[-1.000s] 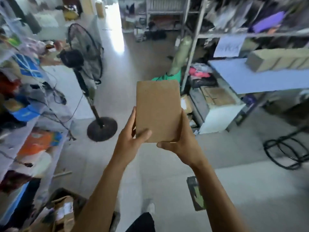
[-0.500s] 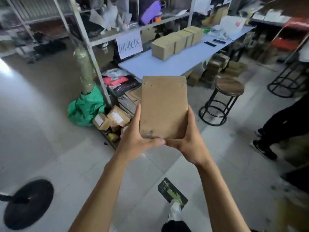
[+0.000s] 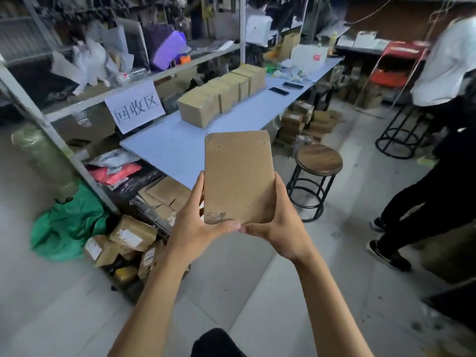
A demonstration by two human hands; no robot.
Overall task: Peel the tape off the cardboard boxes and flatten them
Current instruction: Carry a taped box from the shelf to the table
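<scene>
head view: a flat brown box [image 3: 238, 176] is held upright in mid-air in front of the chest, its broad face turned toward the camera, likely so the surface can be checked for leftover tape. the left hand [image 3: 192, 225] cups its lower left edge, the thumb curled under the bottom edge and the fingers wrapped behind, where their spread cannot be told. the right hand [image 3: 279, 222] mirrors it on the lower right edge, thumb under the bottom edge and nearly meeting the other thumb, fingers hidden behind the card. gripping low on both sides keeps the piece steady and leaves most of its face open to view. a scuffed patch shows near the bottom left corner of the box and small marks near the top corners, which may be tape residue; no tape strip is plainly visible. judging by its thinness, this box seems already flattened. beyond it stands a table [image 3: 164, 148] with a row of boxes [image 3: 224, 96] on it, probably work not yet done, under a sign [image 3: 135, 108] hung from the shelf. a stool [image 3: 318, 161] stands just right of the table, parcels [image 3: 128, 240] lie on the floor below it, and another person [image 3: 438, 124] stands at the far right.
</scene>
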